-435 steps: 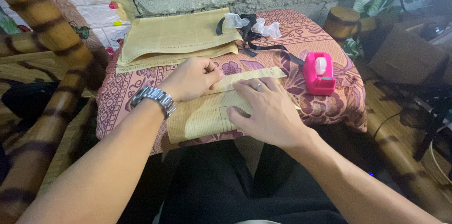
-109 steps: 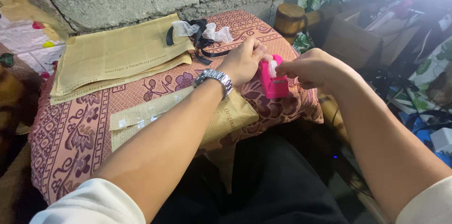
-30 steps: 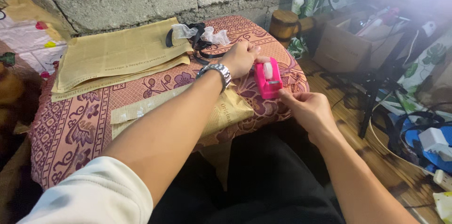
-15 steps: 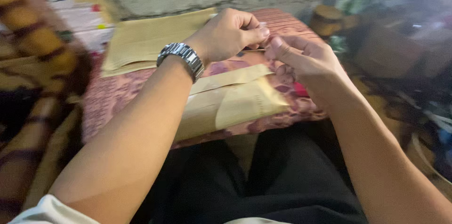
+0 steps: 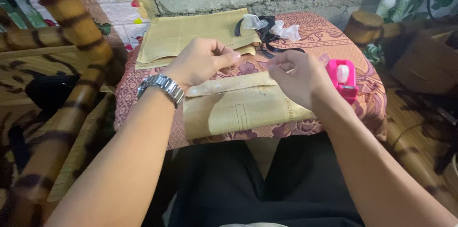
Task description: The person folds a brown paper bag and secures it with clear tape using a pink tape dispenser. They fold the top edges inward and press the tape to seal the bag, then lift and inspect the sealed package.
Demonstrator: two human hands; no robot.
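My left hand (image 5: pixel 202 60), with a metal watch on its wrist, and my right hand (image 5: pixel 296 76) hover a little apart above a flat parcel wrapped in tan printed paper (image 5: pixel 238 110). Both pinch their fingertips shut, each on one end of a short strip of clear tape that is barely visible between them. The parcel lies on a maroon patterned cloth (image 5: pixel 329 41) near its front edge. A pink tape dispenser (image 5: pixel 344 78) stands just right of my right hand.
A stack of tan paper sheets (image 5: pixel 195 36) lies at the back by the block wall, with black and clear ribbons (image 5: pixel 267 29) beside it. Bamboo furniture poles (image 5: pixel 71 21) stand at left. A wooden stump (image 5: pixel 365 24) and a cardboard box (image 5: pixel 424 62) sit at right.
My hands left the pink dispenser with a strip of tape and came back over the parcel. They have since moved apart and lowered toward the paper.
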